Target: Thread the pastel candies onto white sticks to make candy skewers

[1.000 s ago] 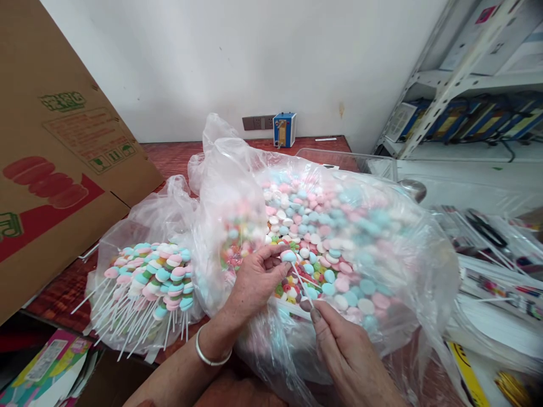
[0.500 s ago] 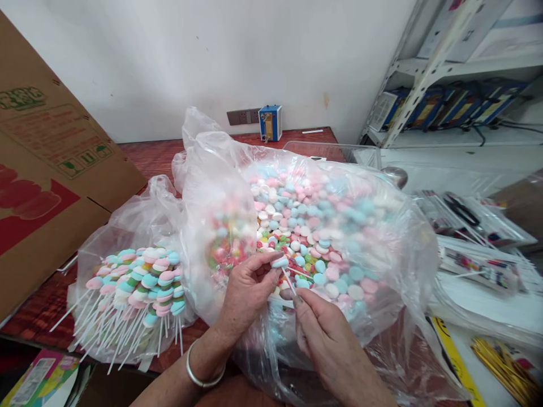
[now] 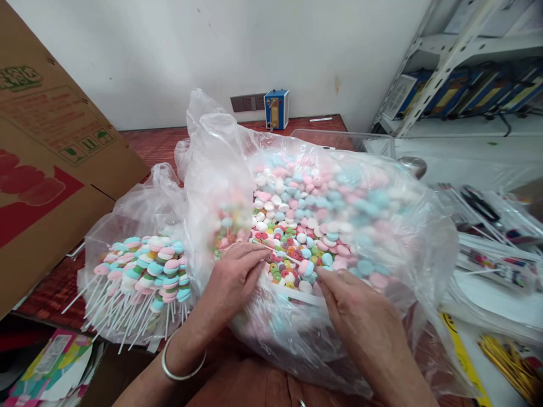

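My left hand [image 3: 237, 274] reaches into a clear plastic bag [image 3: 216, 152], palm down, fingers stretched out over small ring-shaped gummies [image 3: 292, 251]. Its fingertips lie close to a thin white stick [image 3: 282, 253] slanting across the candies; I see nothing held in them. Over the bag's near side, my right hand [image 3: 365, 311] has its fingers closed together. At its fingertips is a pink and blue marshmallow [image 3: 306, 268], apparently on a stick mostly hidden by the hand. Flat pink, blue and white marshmallows [image 3: 303, 206] fill the bag behind.
Finished-looking marshmallow skewers [image 3: 148, 271] lie piled on another plastic bag at left. A cardboard box [image 3: 55, 130] stands beyond them. Against the wall sits a blue device [image 3: 276, 109]. At right are scissors [image 3: 480, 203], packaged sticks, gold ties [image 3: 509, 362] and a metal shelf [image 3: 441, 73].
My hands have moved apart. The left has let go of the marshmallow on the stick and lowered towards the gummies; the right has shifted right with the stick tilted lower. The view has shifted slightly.
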A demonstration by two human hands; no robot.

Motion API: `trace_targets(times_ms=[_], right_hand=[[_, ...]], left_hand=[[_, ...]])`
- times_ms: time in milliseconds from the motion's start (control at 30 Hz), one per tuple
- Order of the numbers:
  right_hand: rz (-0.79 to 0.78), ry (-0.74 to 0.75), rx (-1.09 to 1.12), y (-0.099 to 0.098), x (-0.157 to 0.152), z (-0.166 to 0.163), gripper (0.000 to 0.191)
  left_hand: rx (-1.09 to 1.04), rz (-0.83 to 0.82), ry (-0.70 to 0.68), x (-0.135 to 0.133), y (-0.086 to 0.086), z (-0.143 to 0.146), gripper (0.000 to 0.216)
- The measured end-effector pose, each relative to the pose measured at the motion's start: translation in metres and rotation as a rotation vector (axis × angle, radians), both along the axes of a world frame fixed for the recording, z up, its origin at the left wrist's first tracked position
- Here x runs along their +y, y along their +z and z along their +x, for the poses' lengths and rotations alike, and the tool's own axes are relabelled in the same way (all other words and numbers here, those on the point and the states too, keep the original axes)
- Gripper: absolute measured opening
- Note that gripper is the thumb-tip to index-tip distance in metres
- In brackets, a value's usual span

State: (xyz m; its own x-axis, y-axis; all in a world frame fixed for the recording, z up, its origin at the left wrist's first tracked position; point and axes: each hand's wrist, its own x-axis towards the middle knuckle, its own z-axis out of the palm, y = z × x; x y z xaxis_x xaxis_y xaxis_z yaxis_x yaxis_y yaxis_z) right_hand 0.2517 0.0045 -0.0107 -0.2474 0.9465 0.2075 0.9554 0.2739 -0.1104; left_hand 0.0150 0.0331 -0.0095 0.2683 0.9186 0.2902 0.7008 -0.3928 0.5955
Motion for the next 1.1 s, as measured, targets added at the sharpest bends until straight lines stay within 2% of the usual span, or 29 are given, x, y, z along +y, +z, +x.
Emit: trace_targets(times_ms=[100, 233, 433, 567, 733, 833, 933, 1000, 1100], right_hand=[[0.013, 0.054, -0.102, 0.004, -0.008, -0.002, 0.013], [0.022, 0.107, -0.169, 0.011, -0.012, -0.007, 0.013], [-0.060, 0.118, -0.205, 0.023, -0.007, -0.017, 0.020], [-0.136, 0.107, -0.195, 0.030, -0.005, -0.029, 0.024], [-0.216, 0.045, -0.112, 0.017, -0.003, -0.033, 0.021], [-0.257, 0.022, 0.040, 0.005, -0.003, -0.027, 0.018], [-0.236, 0.026, 0.171, -0.002, -0.005, -0.015, 0.015], [-0.210, 0.051, 0.171, -0.004, -0.007, -0.006, 0.015], [-0.182, 0.094, 0.045, -0.003, -0.010, 0.004, 0.015]], left_hand=[[0.156, 0.021, -0.084, -0.003, -0.003, -0.001, 0.028], [0.282, 0.028, -0.003, -0.007, -0.006, 0.007, 0.020], [0.325, -0.008, -0.012, -0.002, -0.002, 0.015, 0.017], [0.278, -0.041, 0.047, 0.000, -0.004, 0.019, 0.011], [0.137, -0.062, 0.081, 0.000, -0.006, 0.018, 0.010], [0.021, -0.081, 0.100, 0.000, -0.005, 0.014, 0.006], [-0.041, -0.134, 0.062, 0.000, -0.003, 0.009, 0.010], [-0.031, -0.158, 0.032, 0.000, -0.002, 0.007, 0.013], [0.042, -0.130, -0.001, -0.001, -0.001, 0.008, 0.015]])
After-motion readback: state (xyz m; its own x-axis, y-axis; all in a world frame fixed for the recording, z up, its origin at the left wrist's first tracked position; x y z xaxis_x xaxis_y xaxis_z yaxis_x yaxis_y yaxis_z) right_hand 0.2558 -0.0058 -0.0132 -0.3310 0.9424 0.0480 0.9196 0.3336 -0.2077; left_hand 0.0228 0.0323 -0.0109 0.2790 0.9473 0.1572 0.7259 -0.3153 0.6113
